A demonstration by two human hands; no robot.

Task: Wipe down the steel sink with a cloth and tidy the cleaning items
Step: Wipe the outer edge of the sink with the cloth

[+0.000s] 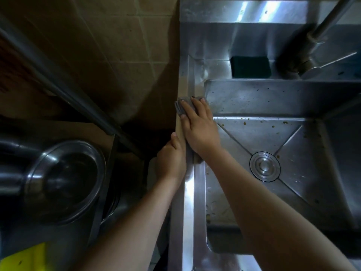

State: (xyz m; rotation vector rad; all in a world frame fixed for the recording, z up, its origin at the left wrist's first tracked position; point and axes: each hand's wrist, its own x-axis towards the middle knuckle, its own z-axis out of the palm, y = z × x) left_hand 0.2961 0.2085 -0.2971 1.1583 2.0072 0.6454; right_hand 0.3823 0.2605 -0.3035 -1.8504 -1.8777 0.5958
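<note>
Right grip (197, 128) — fingers flat, pressing grey cloth (180, 107) onto sink rim (188, 202). Left grip (172, 158) just behind it, clasping the rim's outer edge — green scouring pad (250, 66) well beyond.

The steel sink (188, 202) is brushed metal, glossy along its left rim where light streaks it, duller and speckled with brown spots on the basin walls. Its drain cover (264, 166) is polished metal with ringed grooves. The faucet (312, 42) is smooth grey metal. The cloth (180, 106) is soft grey fabric. The scouring pad (250, 66) looks dark green, rough and matt. At left a glass lid (66, 180) shines; the wall tiles (117, 45) are matt beige.
</note>
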